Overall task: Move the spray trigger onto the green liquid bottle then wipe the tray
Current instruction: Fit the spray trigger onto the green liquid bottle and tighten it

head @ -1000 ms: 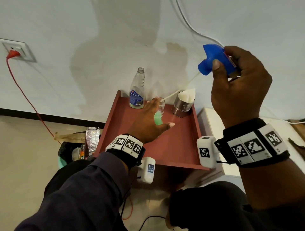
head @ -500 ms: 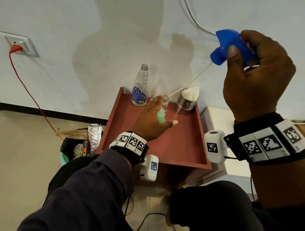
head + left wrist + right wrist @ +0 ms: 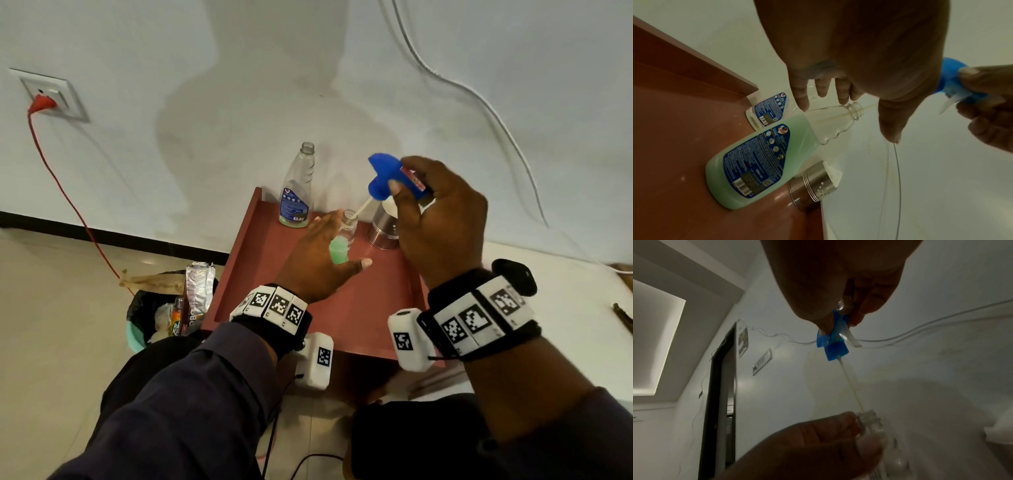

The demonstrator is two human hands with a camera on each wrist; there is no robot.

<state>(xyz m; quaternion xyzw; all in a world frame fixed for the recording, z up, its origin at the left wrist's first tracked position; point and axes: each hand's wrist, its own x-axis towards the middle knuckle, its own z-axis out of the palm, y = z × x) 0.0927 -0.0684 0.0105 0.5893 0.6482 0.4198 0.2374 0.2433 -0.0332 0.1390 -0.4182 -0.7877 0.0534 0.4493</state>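
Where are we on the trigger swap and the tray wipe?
Done: the spray trigger is off the clear bottle, whose neck stands open. In hand: the right hand feeds the dip tube into the green liquid bottle; the left hand reaches around that bottle, fingers straight. Left: seat the trigger and wipe the tray.

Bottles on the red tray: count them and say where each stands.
2. The clear, nearly empty bottle stands at the tray's back left corner; the green liquid bottle stands beside the left hand, near the steel cup.

wall (image 3: 171, 51): pale, stained | floor (image 3: 51, 308): beige tile | socket (image 3: 51, 94): red plug
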